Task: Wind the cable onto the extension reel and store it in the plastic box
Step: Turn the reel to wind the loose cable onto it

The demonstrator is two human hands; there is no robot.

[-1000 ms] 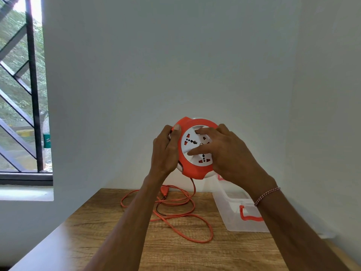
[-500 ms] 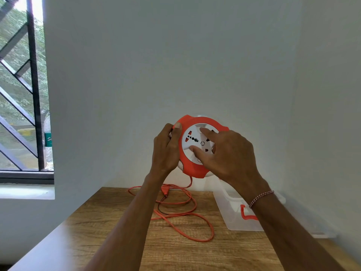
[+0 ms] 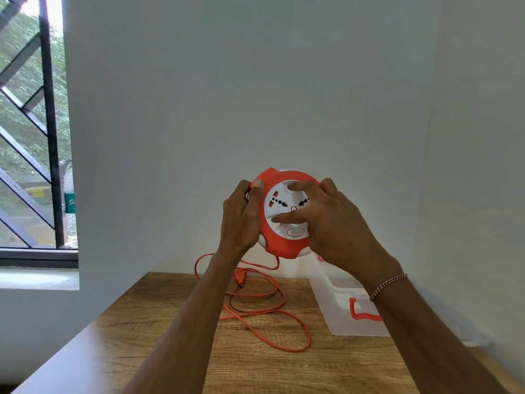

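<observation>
I hold a round orange extension reel (image 3: 279, 243) with a white socket face up in front of me, above the table. My left hand (image 3: 243, 217) grips its left rim, thumb on the orange edge. My right hand (image 3: 329, 220) lies over the white face, thumb and index finger pinching the inner disc. An orange cable (image 3: 272, 308) hangs from the reel's underside and lies in loose loops on the wooden table (image 3: 170, 336). A clear plastic box (image 3: 338, 308) with an orange latch stands open at the right, partly hidden by my right forearm.
White walls close off the back and right side. A barred window (image 3: 34, 137) is at the left with a sill below it. The box's clear lid (image 3: 471, 339) seems to lie behind the box at the right.
The white socket face has turned under my right hand, and my fingers have shifted on it. The cable loops on the table have shifted slightly. My left hand keeps its grip.
</observation>
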